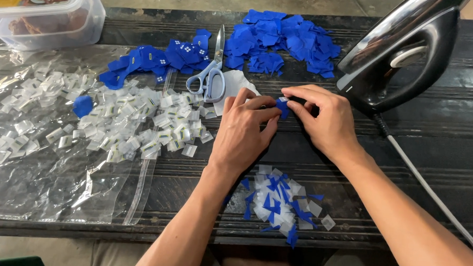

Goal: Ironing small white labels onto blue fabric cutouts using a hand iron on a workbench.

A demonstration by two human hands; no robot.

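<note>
We see small white tags heaped on clear plastic at left, scissors beside them. Our left hand and right hand meet mid-table, fingertips pinched together on a small blue fabric piece. An iron stands at right.

Bench: dark wood, ribbed, worn matt finish. Blue piece pinched between the fingers of both hands: matt cloth. Heap of blue pieces: same matt cloth. Small labels: white, slightly glossy. Plastic bag: clear, crinkled, shiny film. Scissors: bright metal blades, smooth pale plastic handles. Iron: glossy black plastic body, polished metal soleplate. Tub: clear smooth plastic.
</note>
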